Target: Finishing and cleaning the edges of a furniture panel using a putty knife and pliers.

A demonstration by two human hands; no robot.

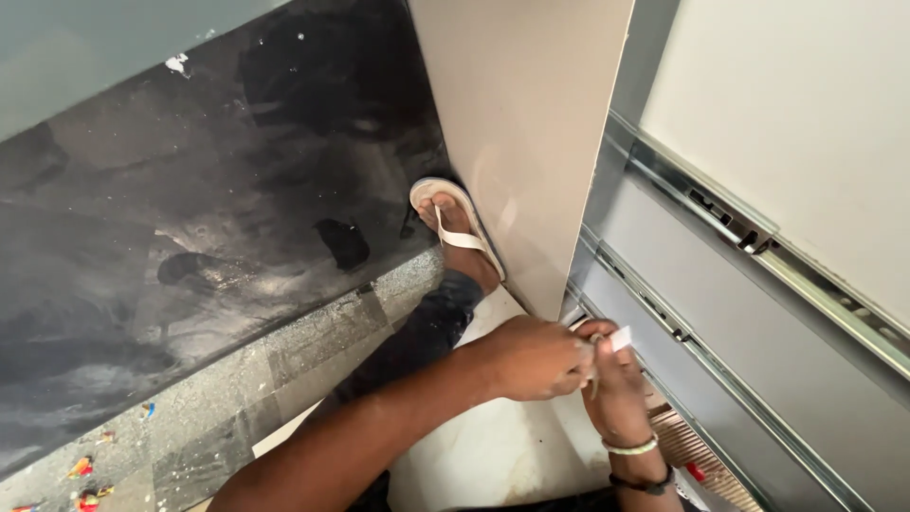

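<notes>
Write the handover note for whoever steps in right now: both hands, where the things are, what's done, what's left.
Left hand: closed, fingertips pinching at a small white piece, low by the front corner of the cabinet side panel.
Right hand: meets the left at the same spot, fingers curled on the piece; bracelets on the wrist.
Things: metal drawer slides are mounted inside the cabinet, upper and lower. A sandalled foot rests against the panel on the dark floor.
Done: slides are on the wall.
Left: the white piece is not yet let go; what it is cannot be told from here.
</notes>
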